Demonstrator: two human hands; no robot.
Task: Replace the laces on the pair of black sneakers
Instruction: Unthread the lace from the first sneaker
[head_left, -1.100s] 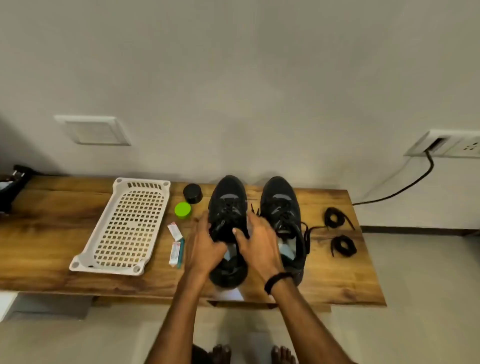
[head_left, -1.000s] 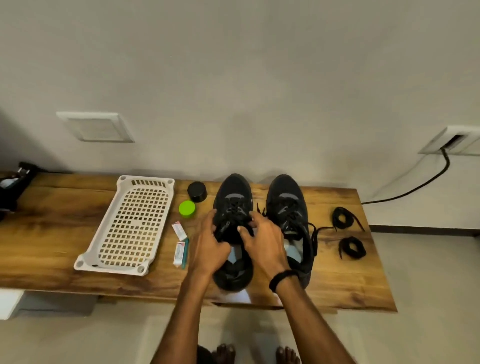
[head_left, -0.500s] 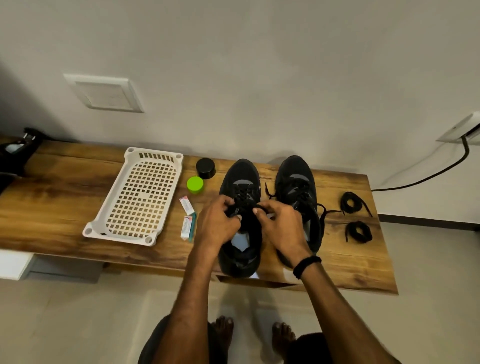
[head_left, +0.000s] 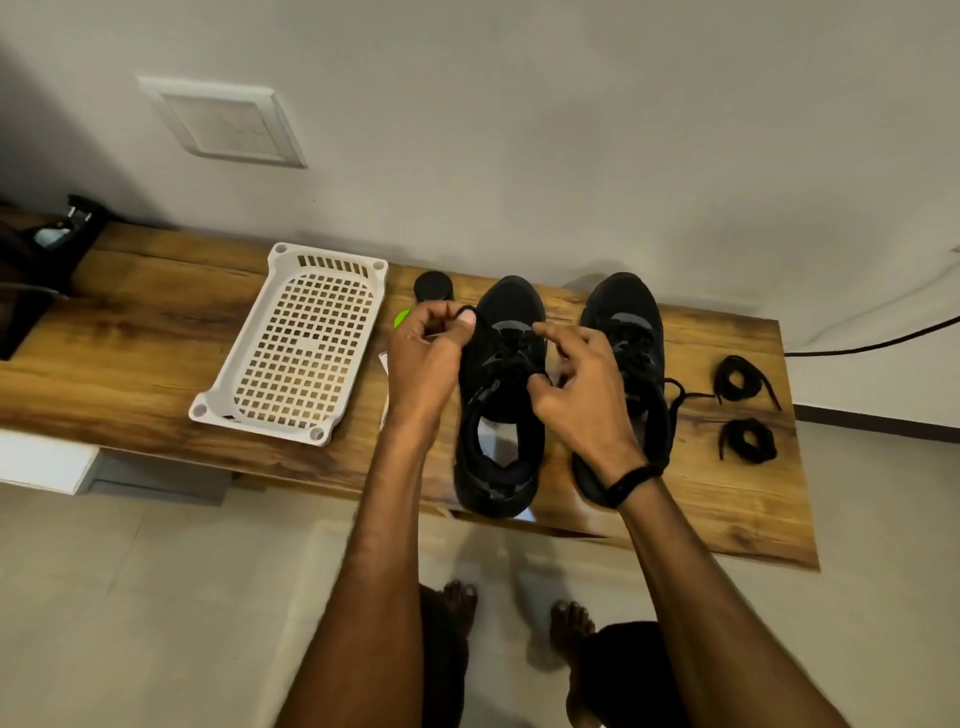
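Observation:
Two black sneakers stand side by side on the wooden bench, toes toward the wall. My left hand (head_left: 431, 353) pinches an end of the black lace (head_left: 480, 325) of the left sneaker (head_left: 501, 415) and holds it up to the left of the shoe. My right hand (head_left: 582, 395) hovers over the same shoe's lacing with fingers curled, its fingertips at the lace. The right sneaker (head_left: 631, 353) is partly hidden behind my right hand, its lace trailing to the right. Two coiled black laces (head_left: 743, 382) (head_left: 748, 441) lie at the bench's right end.
A white perforated plastic tray (head_left: 296, 358) lies left of the shoes on the bench (head_left: 130, 358). A black round lid (head_left: 434, 286) and a green lid (head_left: 401, 317) sit behind my left hand. A dark clamp stands at the far left. A cable runs along the right wall.
Both hands moved from the shoe's tongue area apart; my left hand has drawn a lace end up and to the left. The camera view shifted downward.

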